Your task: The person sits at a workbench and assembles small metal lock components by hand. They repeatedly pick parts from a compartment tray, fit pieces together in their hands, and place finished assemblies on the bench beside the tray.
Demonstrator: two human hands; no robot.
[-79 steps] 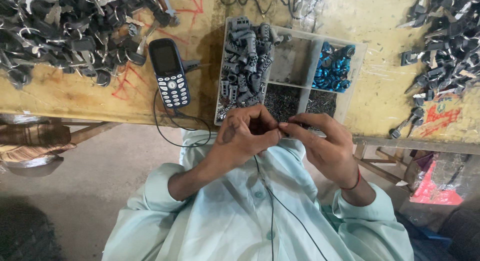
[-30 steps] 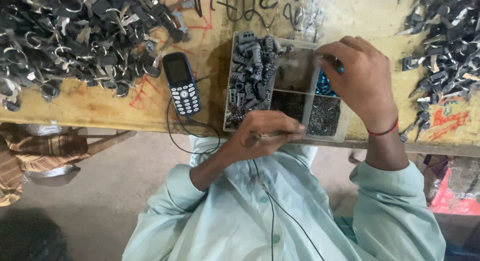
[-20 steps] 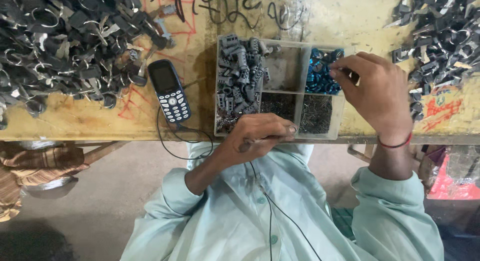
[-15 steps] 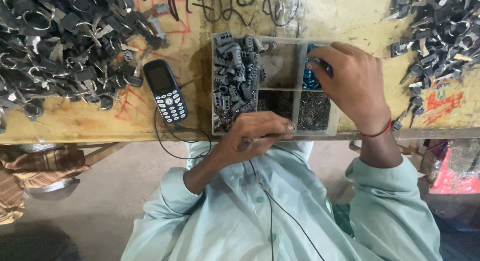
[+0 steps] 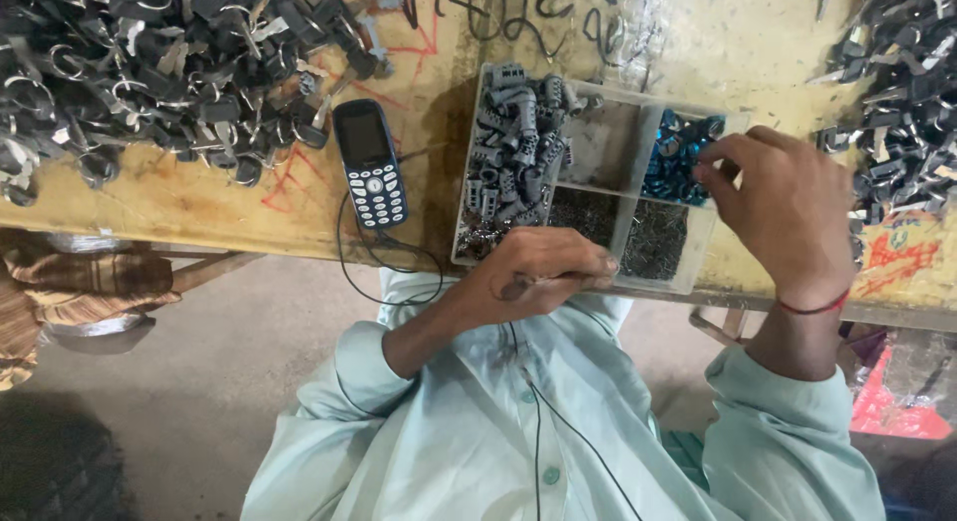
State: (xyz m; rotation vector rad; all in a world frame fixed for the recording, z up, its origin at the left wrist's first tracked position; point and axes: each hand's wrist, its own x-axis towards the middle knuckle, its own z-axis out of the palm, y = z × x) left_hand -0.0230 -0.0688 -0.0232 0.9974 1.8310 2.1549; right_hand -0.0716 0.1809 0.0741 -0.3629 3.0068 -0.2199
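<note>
We pinch one blue part (image 5: 670, 172) with our right hand (image 5: 783, 217) in the tray's (image 5: 613, 227) far-right compartment (four compartments); our left hand (image 5: 538, 274), at the table's (image 5: 199, 202) near edge, grips a small dark piece (image 5: 518, 287).

Soft, even daylight is falling on the yellow workbench (image 5: 179, 197), brightest above and between the hands, where the pale top is washing out slightly, while the floor (image 5: 199, 381) below the left hand (image 5: 543, 274) is sitting in dimmer, flatter light. The right hand (image 5: 788, 217) is throwing only a faint shadow onto the clear compartment tray (image 5: 688, 282) beneath it, and the tray's plastic rim is catching a mild sheen. The view is bending towards the edges and corners, and the piles of dark metal parts (image 5: 150, 72) far left of the hands are looking softer than the sharp centre.
</note>
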